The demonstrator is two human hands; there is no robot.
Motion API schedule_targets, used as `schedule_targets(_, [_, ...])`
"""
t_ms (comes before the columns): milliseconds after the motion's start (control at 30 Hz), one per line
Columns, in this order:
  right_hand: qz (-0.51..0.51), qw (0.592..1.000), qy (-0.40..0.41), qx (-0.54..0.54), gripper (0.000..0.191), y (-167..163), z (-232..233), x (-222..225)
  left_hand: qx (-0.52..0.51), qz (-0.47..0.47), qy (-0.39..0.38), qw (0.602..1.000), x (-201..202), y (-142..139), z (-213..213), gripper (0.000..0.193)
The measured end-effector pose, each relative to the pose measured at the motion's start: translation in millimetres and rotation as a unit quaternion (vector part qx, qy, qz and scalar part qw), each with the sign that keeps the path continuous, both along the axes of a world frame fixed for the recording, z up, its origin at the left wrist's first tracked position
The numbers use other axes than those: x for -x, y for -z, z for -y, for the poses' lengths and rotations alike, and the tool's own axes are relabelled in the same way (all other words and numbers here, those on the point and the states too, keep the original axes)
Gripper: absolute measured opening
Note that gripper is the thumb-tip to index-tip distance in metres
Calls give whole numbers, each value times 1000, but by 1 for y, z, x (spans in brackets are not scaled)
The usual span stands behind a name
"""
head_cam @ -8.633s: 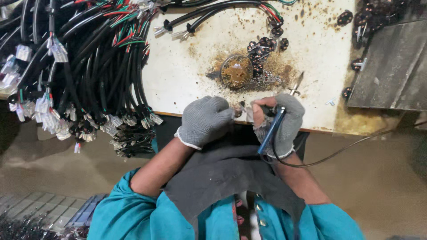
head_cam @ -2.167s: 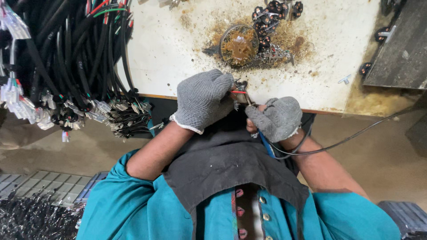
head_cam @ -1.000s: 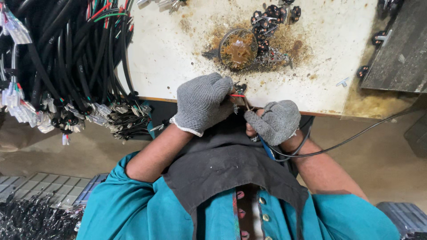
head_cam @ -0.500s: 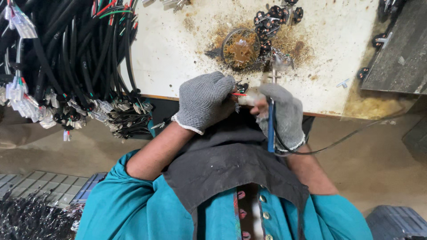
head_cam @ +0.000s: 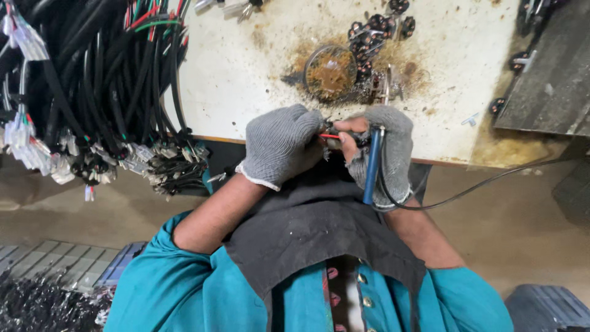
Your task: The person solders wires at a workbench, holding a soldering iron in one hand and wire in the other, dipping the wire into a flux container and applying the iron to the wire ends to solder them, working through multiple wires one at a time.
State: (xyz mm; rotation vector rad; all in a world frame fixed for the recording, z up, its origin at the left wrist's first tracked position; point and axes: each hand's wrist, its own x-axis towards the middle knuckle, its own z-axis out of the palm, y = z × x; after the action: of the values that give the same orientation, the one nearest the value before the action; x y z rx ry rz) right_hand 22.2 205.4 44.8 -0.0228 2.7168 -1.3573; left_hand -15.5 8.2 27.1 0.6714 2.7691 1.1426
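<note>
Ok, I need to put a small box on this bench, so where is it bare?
The white bench top is bare between the black cable bundle and the rusty round tin. Another patch lies right of the dark parts, before the grey board. The near edge by both hands is crowded.

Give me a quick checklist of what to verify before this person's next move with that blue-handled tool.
1. Right hand grips the blue-handled tool: ok.
2. Left hand holds the red wire at the table edge: ok.
3. Tool tip meets the wire: cannot tell, fingers hide it.
4. Tool's cord hangs free of the hands: ok.
5. Both hands fully gloved: not ok, right fingertips are bare.
6. Black cable bundle lies apart from the hands: ok.
</note>
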Motion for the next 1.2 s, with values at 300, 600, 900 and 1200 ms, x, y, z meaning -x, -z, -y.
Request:
schedule_targets(300, [-7, 990, 66, 125, 11, 18, 7, -18, 10, -13, -3, 1000, -1, -3, -2, 22])
schedule_targets(600, [39, 980, 11, 196, 13, 32, -4, -26, -142, 212, 94, 962, 2, -29, 25, 26])
schedule_targets(900, [2, 961, 90, 260, 25, 17, -4, -23, -262, 432, 53, 861, -3, -16, 22, 20])
schedule_targets(1200, [45, 992, -18, 120, 8, 23, 2, -19, -221, 324, 25, 920, -10, -8, 13, 17])
